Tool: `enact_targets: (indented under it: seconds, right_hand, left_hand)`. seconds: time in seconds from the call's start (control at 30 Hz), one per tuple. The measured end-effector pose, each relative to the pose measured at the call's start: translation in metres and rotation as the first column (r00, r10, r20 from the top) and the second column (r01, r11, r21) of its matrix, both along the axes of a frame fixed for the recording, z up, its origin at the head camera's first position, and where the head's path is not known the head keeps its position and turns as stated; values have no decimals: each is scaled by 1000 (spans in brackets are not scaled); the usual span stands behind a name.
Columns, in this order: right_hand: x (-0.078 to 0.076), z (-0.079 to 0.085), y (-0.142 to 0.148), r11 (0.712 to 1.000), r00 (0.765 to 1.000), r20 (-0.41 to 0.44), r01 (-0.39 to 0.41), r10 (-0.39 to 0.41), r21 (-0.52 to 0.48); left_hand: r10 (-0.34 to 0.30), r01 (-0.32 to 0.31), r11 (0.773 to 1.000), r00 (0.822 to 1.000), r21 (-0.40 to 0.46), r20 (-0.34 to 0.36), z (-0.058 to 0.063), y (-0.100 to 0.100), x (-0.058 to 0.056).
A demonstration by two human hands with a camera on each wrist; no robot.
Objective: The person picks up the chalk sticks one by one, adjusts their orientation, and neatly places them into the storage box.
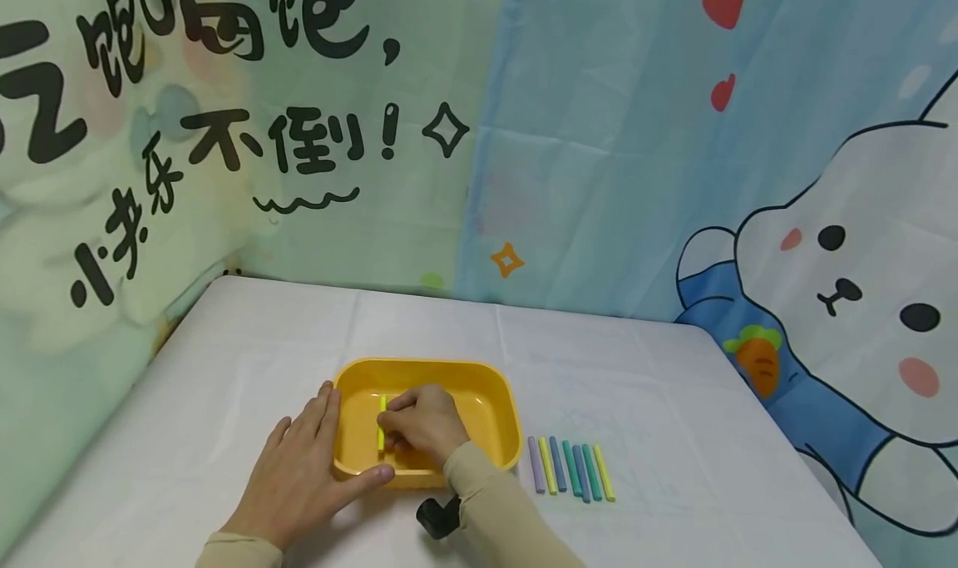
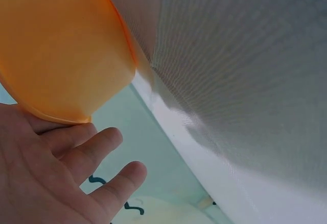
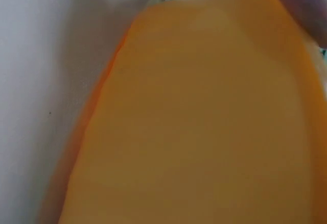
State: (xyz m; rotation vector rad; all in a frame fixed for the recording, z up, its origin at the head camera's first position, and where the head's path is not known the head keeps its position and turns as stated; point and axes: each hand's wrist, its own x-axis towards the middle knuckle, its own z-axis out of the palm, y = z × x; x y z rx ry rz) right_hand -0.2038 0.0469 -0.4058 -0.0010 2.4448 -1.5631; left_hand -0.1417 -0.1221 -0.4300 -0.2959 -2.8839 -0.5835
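Observation:
A yellow plastic tray (image 1: 490,385) sits on the white table. My left hand (image 1: 303,460) lies along its left side, fingers extended against the rim and thumb over the near edge. The left wrist view shows relaxed fingers (image 2: 97,155) beside the tray's orange-looking outer wall (image 2: 66,40). Inside the tray, my right hand (image 1: 425,422) pinches a slim yellow chalk stick (image 1: 381,442) between thumb and fingers, over the left part of the floor. The stick stands lengthwise in the head view, its middle partly covered by the fingertips. Tray wall (image 3: 194,112) fills most of the right wrist view.
Right of the tray, several chalk sticks (image 1: 572,470) in purple, yellow, blue and green lie side by side in a row. A black object (image 1: 437,518) shows beside my right wrist. Printed curtains (image 1: 599,177) hang behind the white table (image 1: 674,418).

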Motion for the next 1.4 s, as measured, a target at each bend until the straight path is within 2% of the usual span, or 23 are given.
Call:
enact_targets:
  seconds: [0.17, 0.37, 0.57, 0.8, 1.0, 1.23, 1.4]
  right_hand:
    - [-3, -2, -9, 994, 999, -32, -24, 28, 104]
    - [-7, -4, -17, 971, 997, -61, -25, 40, 238]
    - [-8, -4, -19, 954, 996, -83, -13, 40, 299]
    - [-6, 0, -17, 958, 999, -34, -24, 36, 286]
    - [-2, 3, -13, 960, 997, -51, -33, 49, 279]
    - [2, 16, -10, 979, 998, -29, -52, 58, 195]
    - [8, 26, -3, 987, 996, -45, -75, 82, 145]
  left_hand:
    - [-6, 6, 1000, 1000, 2, -19, 0, 0, 1]
    - [-15, 15, 1000, 999, 11, -31, 0, 2, 2]
    - [-16, 17, 1000, 1000, 13, -25, 0, 3, 2]
    - [-17, 18, 1000, 999, 18, -28, 1, 3, 2]
    - [-8, 7, 1000, 1000, 10, 21, 3, 2, 2]
    - [-5, 5, 1000, 1000, -1, 20, 3, 0, 1]
    - [-6, 6, 1000, 1000, 4, 1, 3, 1, 1]
